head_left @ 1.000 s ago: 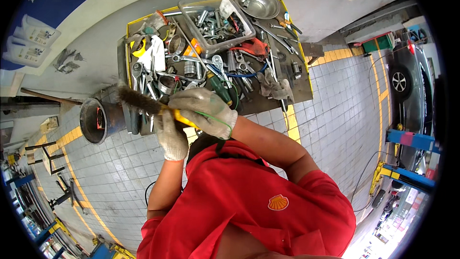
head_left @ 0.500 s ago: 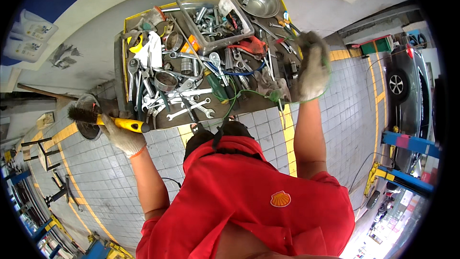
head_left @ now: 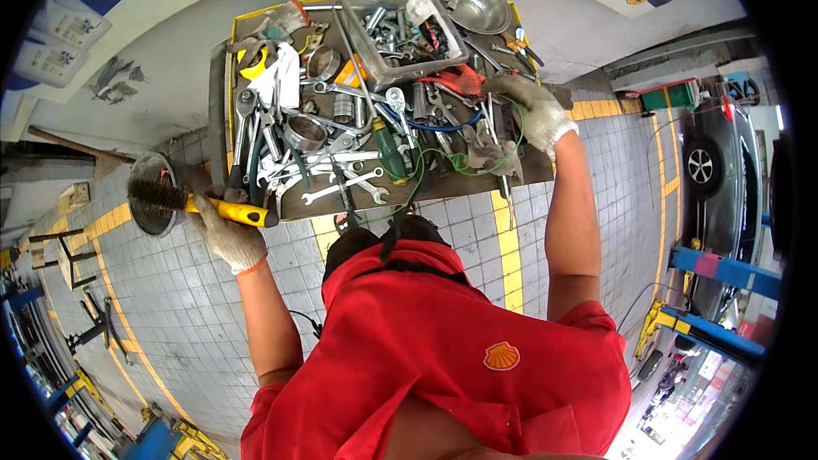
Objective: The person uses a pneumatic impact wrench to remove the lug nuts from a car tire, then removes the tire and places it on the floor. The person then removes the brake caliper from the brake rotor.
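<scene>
A brush with dark bristles and a yellow handle [head_left: 237, 212] is gripped in my gloved left hand [head_left: 223, 234], off the table's near left corner. My gloved right hand [head_left: 538, 112] reaches over the right side of the tool table [head_left: 307, 211]. Its fingers point left and are dark and blurred, so what they touch is unclear. A thin green cord [head_left: 426, 153] loops beside that hand and over the tools. Close by lie a red-handled tool [head_left: 460, 79] and a grey rag [head_left: 492, 153]. Several wrenches [head_left: 345, 187] and a green-handled screwdriver [head_left: 390, 153] lie nearer the middle.
A clear plastic bin [head_left: 400, 72] of sockets and a steel bowl [head_left: 474, 3] stand at the table's back. Left of the table is a dark bucket [head_left: 153, 196]. A grey car [head_left: 737, 170] and a blue lift arm [head_left: 724, 271] are at right.
My right hand has moved from beyond the table's right edge, left and inward over the tools. My left hand still holds the brush, shifted slightly. The whole view has turned a little.
</scene>
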`<move>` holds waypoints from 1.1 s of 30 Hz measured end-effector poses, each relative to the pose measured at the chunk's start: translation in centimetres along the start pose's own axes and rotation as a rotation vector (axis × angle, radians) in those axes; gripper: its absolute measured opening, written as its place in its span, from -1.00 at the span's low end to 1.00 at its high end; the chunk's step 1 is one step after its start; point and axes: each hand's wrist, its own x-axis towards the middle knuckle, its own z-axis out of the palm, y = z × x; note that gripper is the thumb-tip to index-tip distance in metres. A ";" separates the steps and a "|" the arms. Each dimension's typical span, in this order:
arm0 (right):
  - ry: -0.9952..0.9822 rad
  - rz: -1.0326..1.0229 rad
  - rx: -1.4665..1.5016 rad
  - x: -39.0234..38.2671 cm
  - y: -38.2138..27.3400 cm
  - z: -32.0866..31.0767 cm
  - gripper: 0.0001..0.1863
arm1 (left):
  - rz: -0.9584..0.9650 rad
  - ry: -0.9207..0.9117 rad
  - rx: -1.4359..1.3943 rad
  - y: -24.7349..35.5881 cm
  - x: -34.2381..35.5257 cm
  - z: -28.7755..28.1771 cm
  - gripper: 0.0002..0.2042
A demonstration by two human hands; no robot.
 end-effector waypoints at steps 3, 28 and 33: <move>0.059 -0.039 0.183 0.1 -2.8 -0.6 -0.43 | -0.094 -0.081 -0.048 -0.3 0.5 -1.5 -0.66; -0.073 0.234 -0.325 4.6 -9.2 11.6 -0.44 | -0.222 -0.157 -0.120 -0.8 0.1 -4.3 -0.79; -0.068 0.225 -0.312 5.5 -8.2 12.3 -0.44 | -0.205 -0.188 -0.041 -1.4 0.3 -4.5 -0.79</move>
